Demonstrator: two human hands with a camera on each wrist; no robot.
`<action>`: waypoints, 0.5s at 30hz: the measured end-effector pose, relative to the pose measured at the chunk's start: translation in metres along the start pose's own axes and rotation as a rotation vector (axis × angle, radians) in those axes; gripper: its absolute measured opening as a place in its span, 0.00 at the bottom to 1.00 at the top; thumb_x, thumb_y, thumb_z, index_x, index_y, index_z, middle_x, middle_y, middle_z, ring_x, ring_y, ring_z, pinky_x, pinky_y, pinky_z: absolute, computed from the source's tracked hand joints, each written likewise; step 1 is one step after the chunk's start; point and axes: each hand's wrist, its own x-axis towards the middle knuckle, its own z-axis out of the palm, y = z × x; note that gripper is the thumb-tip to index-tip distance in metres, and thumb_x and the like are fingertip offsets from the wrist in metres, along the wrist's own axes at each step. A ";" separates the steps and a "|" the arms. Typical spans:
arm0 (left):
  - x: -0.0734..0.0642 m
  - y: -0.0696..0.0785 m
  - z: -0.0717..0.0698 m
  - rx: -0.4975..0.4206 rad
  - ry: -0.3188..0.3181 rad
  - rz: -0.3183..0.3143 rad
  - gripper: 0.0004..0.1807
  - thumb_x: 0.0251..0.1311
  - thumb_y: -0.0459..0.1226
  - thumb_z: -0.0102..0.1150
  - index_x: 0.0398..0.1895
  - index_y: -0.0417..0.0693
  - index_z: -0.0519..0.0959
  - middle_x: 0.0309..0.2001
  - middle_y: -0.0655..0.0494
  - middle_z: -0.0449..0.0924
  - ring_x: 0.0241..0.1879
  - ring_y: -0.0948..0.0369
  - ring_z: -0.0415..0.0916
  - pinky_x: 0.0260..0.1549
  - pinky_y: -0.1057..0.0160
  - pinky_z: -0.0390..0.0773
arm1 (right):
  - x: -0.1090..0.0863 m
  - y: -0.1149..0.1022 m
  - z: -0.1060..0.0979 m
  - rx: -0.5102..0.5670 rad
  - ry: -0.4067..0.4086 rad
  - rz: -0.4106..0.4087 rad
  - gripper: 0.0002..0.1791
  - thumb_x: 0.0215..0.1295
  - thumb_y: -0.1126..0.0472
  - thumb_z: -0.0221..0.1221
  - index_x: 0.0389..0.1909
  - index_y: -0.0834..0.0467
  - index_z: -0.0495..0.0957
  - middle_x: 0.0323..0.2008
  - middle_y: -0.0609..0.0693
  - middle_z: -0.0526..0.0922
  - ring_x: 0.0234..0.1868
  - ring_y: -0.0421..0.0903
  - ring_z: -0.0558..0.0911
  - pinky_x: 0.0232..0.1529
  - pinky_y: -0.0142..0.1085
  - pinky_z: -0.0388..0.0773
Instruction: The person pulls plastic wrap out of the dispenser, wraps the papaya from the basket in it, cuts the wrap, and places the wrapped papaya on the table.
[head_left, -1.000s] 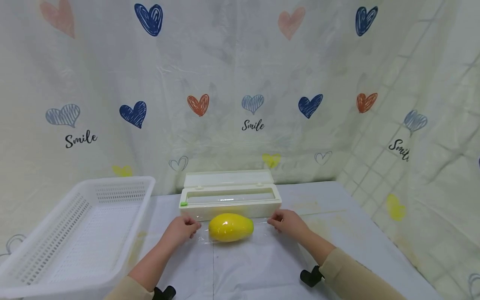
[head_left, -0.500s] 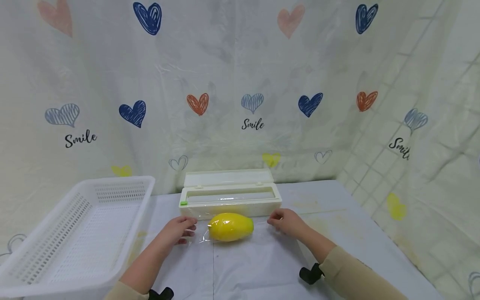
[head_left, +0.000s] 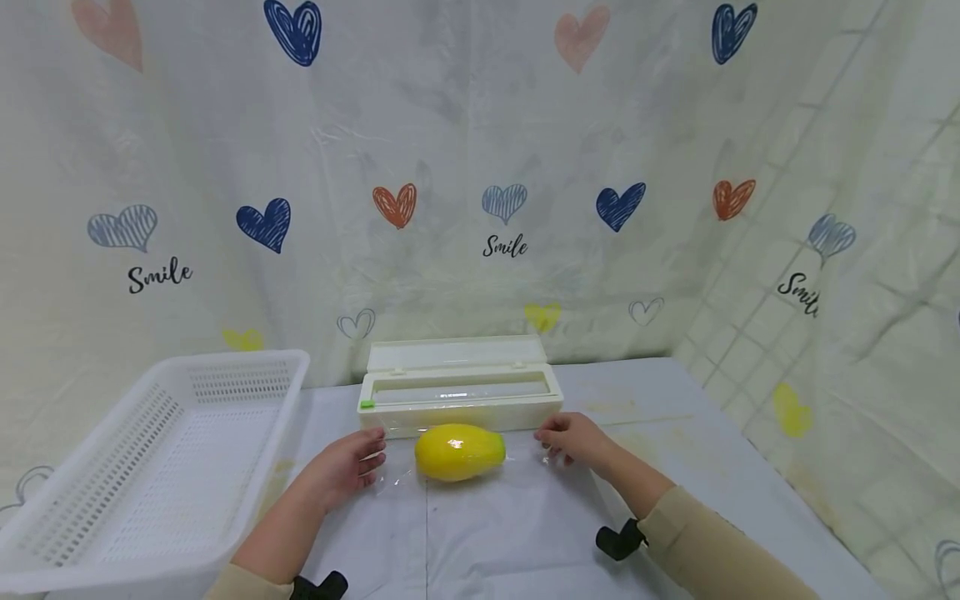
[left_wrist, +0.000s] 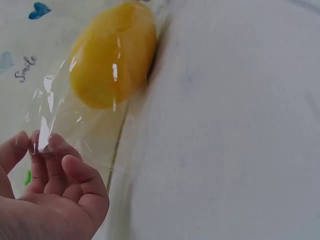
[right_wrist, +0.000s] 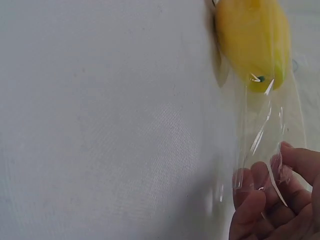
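Observation:
A glossy yellow papaya-like fruit with a green right end lies on the white cloth, under clear plastic wrap. To its left, my left hand pinches the wrap's edge between thumb and index fingertips, the other fingers loosely bent. On the right, my right hand pinches the wrap's other end, which bunches around its fingers. The film stretches between both hands and the fruit. Just behind stands a white wrap dispenser, its lid raised and a green slider at its left end.
A large white perforated plastic basket stands at the left of the table. A heart-printed curtain hangs behind the table and along its right side.
My left hand has moved left and slightly toward me from the fruit, its lower fingers spreading. The right hand has barely moved, its lower fingers loosening a little. The fruit stays in place.

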 end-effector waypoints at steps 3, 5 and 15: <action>-0.002 0.001 0.000 0.014 0.022 0.010 0.21 0.73 0.45 0.51 0.59 0.39 0.71 0.48 0.51 0.75 0.48 0.54 0.73 0.44 0.60 0.73 | 0.002 0.002 -0.001 0.045 -0.013 0.000 0.08 0.67 0.57 0.63 0.39 0.59 0.81 0.32 0.50 0.82 0.30 0.45 0.80 0.26 0.35 0.76; -0.002 0.001 0.000 0.036 0.038 0.019 0.21 0.73 0.43 0.51 0.59 0.37 0.71 0.47 0.51 0.76 0.47 0.54 0.75 0.43 0.60 0.74 | 0.003 0.003 -0.003 0.075 -0.034 -0.008 0.09 0.68 0.57 0.62 0.41 0.60 0.81 0.34 0.51 0.82 0.31 0.45 0.81 0.27 0.36 0.76; 0.001 0.000 0.006 0.135 0.127 0.003 0.21 0.73 0.41 0.51 0.60 0.33 0.72 0.45 0.47 0.78 0.43 0.55 0.78 0.40 0.59 0.79 | 0.001 0.009 -0.015 0.352 -0.096 0.099 0.21 0.70 0.54 0.59 0.56 0.64 0.76 0.42 0.53 0.86 0.41 0.46 0.84 0.32 0.33 0.71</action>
